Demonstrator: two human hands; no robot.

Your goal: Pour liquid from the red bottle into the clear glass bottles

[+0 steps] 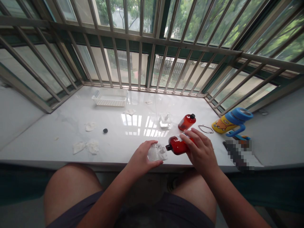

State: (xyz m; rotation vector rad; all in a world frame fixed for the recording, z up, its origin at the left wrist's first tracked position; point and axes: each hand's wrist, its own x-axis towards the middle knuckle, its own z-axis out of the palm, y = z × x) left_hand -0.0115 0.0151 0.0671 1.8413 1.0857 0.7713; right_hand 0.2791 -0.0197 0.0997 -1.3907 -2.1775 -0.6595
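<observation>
My left hand (143,158) is wrapped round a small clear glass bottle (156,152), tilted with its open neck to the right. In my right hand (200,148) is a red bottle (177,145), tipped on its side. Its uncapped black-threaded mouth is right at the clear bottle's neck; whether liquid flows between them I cannot tell. Behind my right hand a second red bottle (186,122) leans or lies on the counter with its black cap on. A loose black cap (105,130) rests to the left.
On the white counter (59,133) are a white basket (110,98), crumpled tissues (91,147), a small clear container (165,121), a thin wire loop (205,129) and a blue-yellow tumbler (230,121). A blurred dark object (238,155) lies at right. Window bars (142,39) bound the back.
</observation>
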